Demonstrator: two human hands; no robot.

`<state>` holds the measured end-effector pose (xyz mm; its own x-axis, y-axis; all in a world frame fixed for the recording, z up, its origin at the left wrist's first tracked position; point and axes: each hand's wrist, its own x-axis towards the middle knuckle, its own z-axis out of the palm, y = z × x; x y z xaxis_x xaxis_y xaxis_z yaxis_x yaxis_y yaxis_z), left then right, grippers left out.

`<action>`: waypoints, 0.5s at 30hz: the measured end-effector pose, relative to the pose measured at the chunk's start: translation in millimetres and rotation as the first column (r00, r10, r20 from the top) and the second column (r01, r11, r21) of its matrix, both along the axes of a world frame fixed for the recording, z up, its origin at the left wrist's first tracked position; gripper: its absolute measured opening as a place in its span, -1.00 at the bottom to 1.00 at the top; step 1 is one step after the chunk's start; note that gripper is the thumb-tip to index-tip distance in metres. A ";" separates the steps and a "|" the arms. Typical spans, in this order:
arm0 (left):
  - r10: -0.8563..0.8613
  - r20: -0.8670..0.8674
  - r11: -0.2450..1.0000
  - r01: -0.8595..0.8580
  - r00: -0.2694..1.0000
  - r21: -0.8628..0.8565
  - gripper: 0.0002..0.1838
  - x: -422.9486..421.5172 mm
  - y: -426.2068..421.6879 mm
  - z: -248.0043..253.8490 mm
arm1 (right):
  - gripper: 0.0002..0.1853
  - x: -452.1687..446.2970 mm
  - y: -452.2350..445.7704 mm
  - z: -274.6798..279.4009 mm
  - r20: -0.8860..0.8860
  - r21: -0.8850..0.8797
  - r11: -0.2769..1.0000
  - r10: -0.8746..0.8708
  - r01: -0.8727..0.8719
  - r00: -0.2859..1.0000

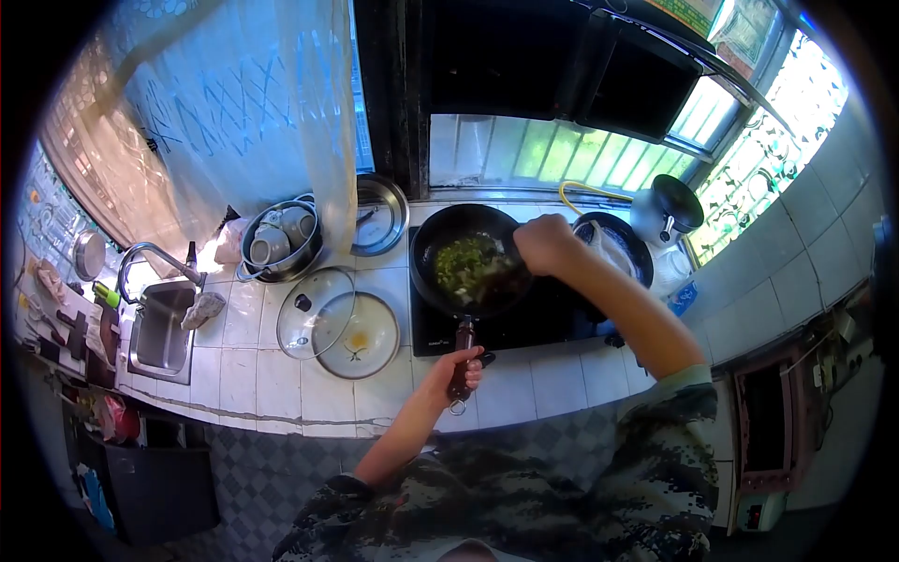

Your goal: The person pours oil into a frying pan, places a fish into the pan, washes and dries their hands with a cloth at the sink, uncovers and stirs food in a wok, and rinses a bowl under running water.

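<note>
A dark frying pan (476, 217) sits on the black cooktop (440, 337), with chopped green food (459, 264) spread over its inside. My left hand (451, 377) is wrapped round the pan's brown handle (465, 339), near the end with the hanging ring. Over the right side of the pan, my right hand (548, 246) is closed in a fist. Whatever it grips is hidden below the knuckles, where the pan is dark and blurred. Left of the cooktop, a glass lid (302, 302) partly overlaps a plate (379, 356) with yellowish residue.
A second dark pan (640, 253) stands behind my right forearm, with a small black pot (676, 201) beyond it. At the back left are a pot of bowls (281, 267) and a round metal lid (389, 239). A sink (161, 342) lies far left.
</note>
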<state>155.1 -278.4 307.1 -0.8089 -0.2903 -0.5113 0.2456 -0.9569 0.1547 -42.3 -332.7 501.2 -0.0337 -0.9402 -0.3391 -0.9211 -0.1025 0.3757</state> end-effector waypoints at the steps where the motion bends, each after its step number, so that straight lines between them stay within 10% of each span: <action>1: 0.000 0.008 1.000 0.000 1.000 -0.004 -0.82 -0.4 -0.6 -0.7 | -0.85 1.7 -0.7 -9.1 0.019 -0.060 0.998 -0.010 0.012 1.000; 15: -0.022 0.008 1.000 0.022 1.000 -0.005 -0.83 -1.9 -1.2 -5.3 | -0.92 4.5 24.1 -70.1 -0.121 -0.284 0.957 0.021 -0.055 0.992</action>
<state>153.3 -279.6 301.8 -0.8110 -0.2752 -0.5163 0.2236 -0.9613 0.1611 -37.7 -308.7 431.2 -0.0193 -0.9985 -0.0517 -0.8672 -0.0090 0.4978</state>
